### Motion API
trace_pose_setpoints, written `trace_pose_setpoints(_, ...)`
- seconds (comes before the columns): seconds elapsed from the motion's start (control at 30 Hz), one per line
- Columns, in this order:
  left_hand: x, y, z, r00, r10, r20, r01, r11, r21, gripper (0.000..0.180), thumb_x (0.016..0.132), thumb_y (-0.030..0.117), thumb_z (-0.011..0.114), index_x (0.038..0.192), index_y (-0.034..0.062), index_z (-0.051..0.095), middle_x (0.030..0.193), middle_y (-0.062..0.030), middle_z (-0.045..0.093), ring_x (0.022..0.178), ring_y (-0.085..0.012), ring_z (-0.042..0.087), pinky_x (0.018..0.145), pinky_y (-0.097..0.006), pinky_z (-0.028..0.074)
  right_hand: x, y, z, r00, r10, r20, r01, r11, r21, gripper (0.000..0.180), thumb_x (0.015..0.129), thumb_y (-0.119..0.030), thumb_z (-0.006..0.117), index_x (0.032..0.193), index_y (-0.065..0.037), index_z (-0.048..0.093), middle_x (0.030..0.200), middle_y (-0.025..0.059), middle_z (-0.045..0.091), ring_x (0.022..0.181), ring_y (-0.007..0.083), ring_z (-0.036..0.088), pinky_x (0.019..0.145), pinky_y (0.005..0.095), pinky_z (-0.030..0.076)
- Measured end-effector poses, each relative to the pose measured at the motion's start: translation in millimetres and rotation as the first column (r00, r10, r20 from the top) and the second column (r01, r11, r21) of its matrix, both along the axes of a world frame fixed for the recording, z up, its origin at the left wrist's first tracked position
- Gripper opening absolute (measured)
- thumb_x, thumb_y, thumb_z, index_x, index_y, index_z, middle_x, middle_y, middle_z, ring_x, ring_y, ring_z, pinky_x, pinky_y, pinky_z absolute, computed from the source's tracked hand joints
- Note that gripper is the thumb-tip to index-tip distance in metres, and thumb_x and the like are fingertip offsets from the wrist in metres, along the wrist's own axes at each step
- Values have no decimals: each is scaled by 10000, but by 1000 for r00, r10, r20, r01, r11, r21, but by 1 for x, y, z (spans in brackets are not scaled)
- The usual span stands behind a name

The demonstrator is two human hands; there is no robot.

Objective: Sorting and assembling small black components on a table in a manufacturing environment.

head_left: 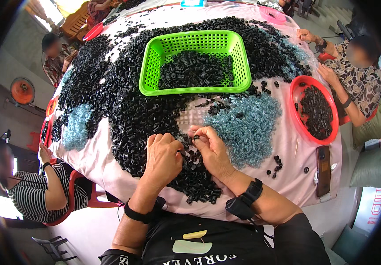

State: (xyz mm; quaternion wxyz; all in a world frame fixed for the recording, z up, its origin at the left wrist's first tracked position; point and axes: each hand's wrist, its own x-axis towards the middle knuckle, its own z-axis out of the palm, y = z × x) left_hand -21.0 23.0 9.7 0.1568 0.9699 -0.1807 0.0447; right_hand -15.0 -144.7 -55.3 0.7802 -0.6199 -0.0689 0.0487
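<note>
My left hand [160,155] is closed above a heap of small black plastic pieces [130,128], fingertips curled down; what they grip, if anything, is hidden. Close to its right, my right hand [214,152] pinches one small black plastic piece [196,138] between thumb and forefinger. Loose black pieces lie under and between both hands and spill toward me. To the right of my right hand spreads a pile of pale blue, see-through small coil-like pieces [250,130]. Beyond my hands stands a green perforated plastic basket [195,91] holding more black pieces [195,70].
A red round tray [293,112] of black parts sits at the right, with a phone [323,172] near the edge of the pink cloth [303,176]. Another translucent pile [77,128] lies left. People sit around the table; a fan [22,91] stands at left.
</note>
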Motion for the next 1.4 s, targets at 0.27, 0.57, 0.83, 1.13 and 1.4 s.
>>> trace_pose_setpoints(0.27, 3, -5, 7, 997, 53, -62, -46, 994, 101, 124, 710, 50, 703, 826, 88, 722, 928, -70, 601, 987, -271, 584, 902, -404, 407, 0, 3, -10, 998, 30, 61, -31, 1000, 7, 168, 997, 14, 509, 1163, 1, 526, 1415, 143, 533, 1282, 193, 560, 1083, 320, 433)
trace_pose_setpoints(0.57, 3, 4, 2, 997, 63, -42, -61, 997, 43, 102, 784, 41, 666, 883, 69, 667, 951, -96, 599, 1026, -294, 587, 913, -424, 409, 2, -1, -5, 995, 103, 5, -102, 990, -92, 161, 1007, 3, 509, 1167, -4, 513, 1411, 155, 541, 1304, 215, 557, 1071, 328, 452)
trace_pose_setpoints(0.83, 4, 11, 5, 995, 92, -28, -95, 980, -175, 79, 852, -2, 625, 916, 26, 588, 860, -134, 642, 873, -336, 633, 799, -425, 463, 2, 2, -9, 997, 71, -24, -70, 996, 46, 134, 1019, -12, 505, 1152, -25, 520, 1363, 120, 573, 1261, 199, 580, 1039, 321, 478)
trace_pose_setpoints(1.13, 6, 20, 2, 996, 83, 12, -75, 944, -321, 126, 852, -22, 638, 972, -15, 676, 890, -175, 679, 861, -347, 675, 764, -390, 528, 2, 1, -7, 993, 112, 40, -112, 994, -7, 130, 1015, -9, 514, 1143, -32, 532, 1347, 115, 585, 1264, 197, 575, 1048, 327, 472)
trace_pose_setpoints(1.4, 0, 27, 6, 988, 153, -8, -149, 950, -274, 112, 823, -7, 666, 925, 9, 711, 899, -149, 661, 866, -329, 656, 774, -391, 520, -1, 3, -6, 997, 71, -33, -65, 987, 150, 129, 981, 27, 530, 1101, -18, 537, 1392, 135, 553, 1216, 159, 555, 1064, 299, 422)
